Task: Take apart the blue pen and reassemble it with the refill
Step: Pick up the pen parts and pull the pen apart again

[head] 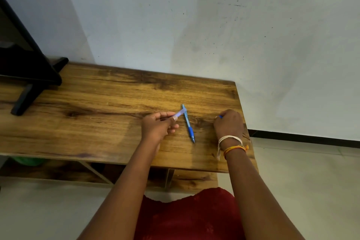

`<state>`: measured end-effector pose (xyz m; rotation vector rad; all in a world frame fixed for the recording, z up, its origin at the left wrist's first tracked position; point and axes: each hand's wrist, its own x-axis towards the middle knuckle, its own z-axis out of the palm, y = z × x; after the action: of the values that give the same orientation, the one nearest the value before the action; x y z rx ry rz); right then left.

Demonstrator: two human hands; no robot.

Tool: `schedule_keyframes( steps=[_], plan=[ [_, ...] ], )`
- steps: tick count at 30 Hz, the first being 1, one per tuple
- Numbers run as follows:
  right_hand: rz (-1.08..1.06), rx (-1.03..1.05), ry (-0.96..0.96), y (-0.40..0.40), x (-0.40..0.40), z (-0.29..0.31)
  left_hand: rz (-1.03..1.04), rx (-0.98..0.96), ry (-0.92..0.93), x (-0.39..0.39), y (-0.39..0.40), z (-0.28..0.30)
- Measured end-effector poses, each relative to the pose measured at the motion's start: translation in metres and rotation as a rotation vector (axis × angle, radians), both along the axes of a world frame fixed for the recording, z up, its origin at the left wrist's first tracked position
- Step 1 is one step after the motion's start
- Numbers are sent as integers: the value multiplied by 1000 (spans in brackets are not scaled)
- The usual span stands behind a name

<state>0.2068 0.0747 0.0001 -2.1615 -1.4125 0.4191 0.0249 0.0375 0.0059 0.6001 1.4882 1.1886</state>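
A blue pen lies on the wooden table, tip toward me, its darker blue grip near the tip. My left hand is just left of it, fingers pinched on a pale, translucent blue pen barrel piece that is blurred and points up to the right, close to the lying pen's top end. To the pen's right, my right hand rests on the table with fingers curled around a small blue part, of which only a tip shows.
A black stand with a dark screen occupies the table's far left. The table's right edge runs just beside my right wrist, which wears thread bracelets. A white wall backs the table. A lower shelf sits under the tabletop.
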Motion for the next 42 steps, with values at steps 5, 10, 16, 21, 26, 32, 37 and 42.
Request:
schedule_keyframes(
  steps=[5,10,16,21,26,32,37,42],
  plan=[
    [8,-25,141,1,11,3,7,0,-75,8,-2,2],
    [1,-58,942,-1,-11,19,-11,26,-94,8,-3,2],
    [106,-58,1205,-7,-25,29,-14,48,-123,5,-3,1],
    [163,-74,1204,-8,-26,28,-14,56,-125,4,-3,1],
    [157,-49,1178,-7,-27,28,-16,67,-147,4,-4,1],
    [190,-64,1193,-8,-25,29,-18,67,-174,3,-4,2],
    [219,-77,1173,-7,-24,30,-3,107,-168,2,-3,4],
    [264,-41,1153,-6,-24,29,-19,117,-185,-1,-3,4]
  ],
)
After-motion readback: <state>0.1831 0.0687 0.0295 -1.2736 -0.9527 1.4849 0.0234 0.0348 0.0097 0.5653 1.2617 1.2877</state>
